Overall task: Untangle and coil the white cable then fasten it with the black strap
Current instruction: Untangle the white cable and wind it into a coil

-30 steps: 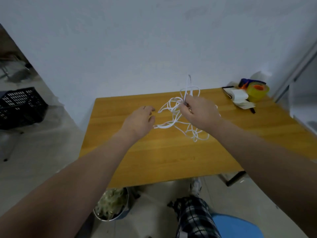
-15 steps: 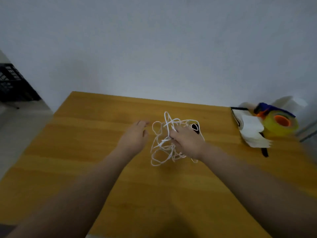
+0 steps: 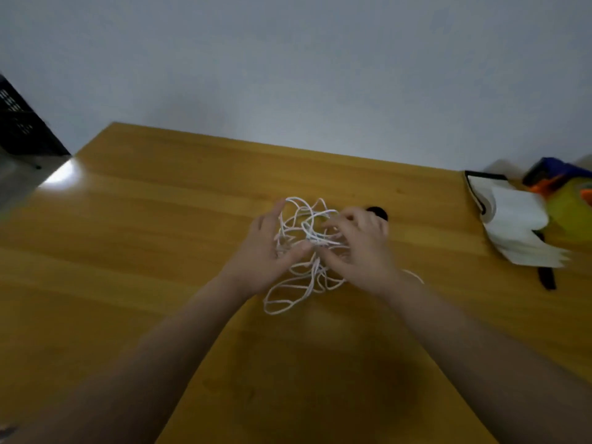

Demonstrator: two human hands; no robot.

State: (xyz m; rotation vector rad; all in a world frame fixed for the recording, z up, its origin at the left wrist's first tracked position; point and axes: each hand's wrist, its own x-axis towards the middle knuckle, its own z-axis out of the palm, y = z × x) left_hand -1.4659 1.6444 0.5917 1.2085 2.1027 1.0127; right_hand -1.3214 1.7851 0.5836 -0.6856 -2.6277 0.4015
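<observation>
Table: wooden, fills lower frame.
White cable: tangled heap, frame centre, no clear long axis; loose loops trail toward lower centre.
Left hand: fingers spread, thumb pinching strands.
Right hand: pinching strands opposite; equally near.
Black strap: just behind right hand.
No containers evident.

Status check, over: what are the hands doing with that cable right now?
Left hand and right hand both in the cable, fingers pinching strands. Cable a loose tangle on the table, not coiled. Black strap mostly hidden behind right hand. Nothing in the way.
</observation>
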